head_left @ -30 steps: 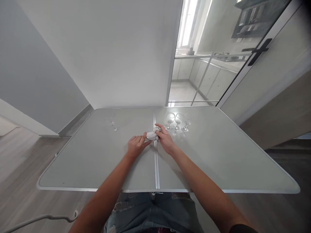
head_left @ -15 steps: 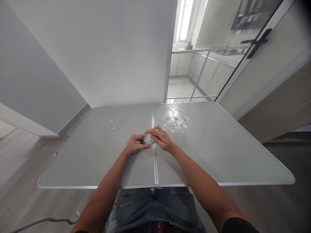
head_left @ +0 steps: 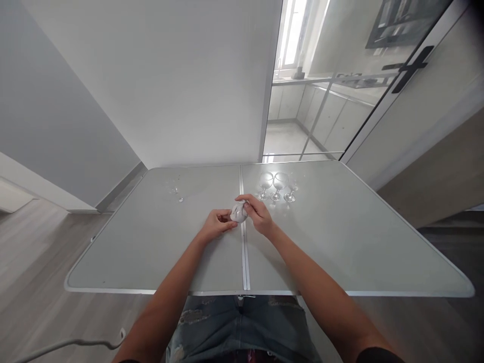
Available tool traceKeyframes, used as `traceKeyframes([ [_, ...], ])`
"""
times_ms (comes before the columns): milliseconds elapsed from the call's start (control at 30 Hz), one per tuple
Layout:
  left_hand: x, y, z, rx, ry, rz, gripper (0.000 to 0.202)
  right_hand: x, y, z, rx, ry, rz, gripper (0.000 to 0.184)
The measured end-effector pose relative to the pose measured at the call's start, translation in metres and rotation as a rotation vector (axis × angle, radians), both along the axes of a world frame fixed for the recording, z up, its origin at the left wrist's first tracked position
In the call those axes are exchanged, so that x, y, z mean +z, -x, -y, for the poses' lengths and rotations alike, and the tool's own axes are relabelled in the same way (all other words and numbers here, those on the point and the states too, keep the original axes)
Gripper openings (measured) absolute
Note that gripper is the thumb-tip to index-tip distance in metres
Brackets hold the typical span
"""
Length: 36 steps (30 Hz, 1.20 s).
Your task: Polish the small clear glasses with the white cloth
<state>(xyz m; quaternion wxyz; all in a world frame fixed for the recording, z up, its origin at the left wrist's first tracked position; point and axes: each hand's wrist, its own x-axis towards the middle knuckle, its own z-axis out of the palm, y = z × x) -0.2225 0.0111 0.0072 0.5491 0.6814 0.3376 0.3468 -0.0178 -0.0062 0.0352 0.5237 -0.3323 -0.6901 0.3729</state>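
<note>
Over the middle seam of the table, both hands meet at a crumpled white cloth or tissue [head_left: 239,213]. My right hand [head_left: 257,216] pinches it from the right, thumb and fingers closed around it. On its left side my left hand [head_left: 217,225] curls its fingers and thumb close against the wad. Whatever lies between the left fingers, perhaps something clear, is too hard to make out. Just beyond the right hand stand several clear stemmed glasses: one goblet [head_left: 265,181], a middle goblet [head_left: 280,182] and a fainter goblet [head_left: 290,190].
Farther left on the pale folding table [head_left: 124,242] is another clear glass [head_left: 177,194], hard to see. A metal seam [head_left: 245,262] splits the tabletop. Behind it rise a white wall [head_left: 189,91] and a glass door [head_left: 321,111] with a dark handle [head_left: 414,68].
The white wad has turned in the hands and looks smoother and rounder. The view has shifted slightly, so the whole table sits a little farther right and lower. The standing glasses keep their places.
</note>
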Motion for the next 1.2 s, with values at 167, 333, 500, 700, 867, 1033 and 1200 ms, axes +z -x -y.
traceKeyframes([
  [167,-0.014,0.002,-0.004,0.322,-0.563,-0.259,0.059,-0.003,0.01,-0.004,-0.087,0.138,-0.121,0.035],
  [333,-0.03,0.015,-0.016,0.542,-0.993,-0.493,0.054,-0.012,0.019,-0.007,-0.086,0.428,-0.412,0.04],
  [500,-0.029,0.008,-0.015,0.592,-0.871,-0.387,0.057,-0.01,0.017,-0.011,-0.146,0.473,-0.732,0.037],
  [700,-0.019,0.007,-0.012,0.667,-0.358,0.036,0.053,0.002,0.007,-0.008,-0.23,0.379,-0.882,0.032],
  [867,-0.015,0.009,-0.011,0.29,-0.078,0.29,0.076,-0.002,0.017,-0.008,-0.113,0.431,-1.037,0.028],
  [1033,-0.017,0.002,-0.007,-0.069,0.083,0.175,0.078,-0.002,0.026,-0.003,0.191,0.512,-1.003,0.022],
  [1200,-0.016,0.001,-0.006,-0.112,0.168,0.23,0.077,-0.004,0.025,-0.003,0.301,0.611,-0.973,0.027],
])
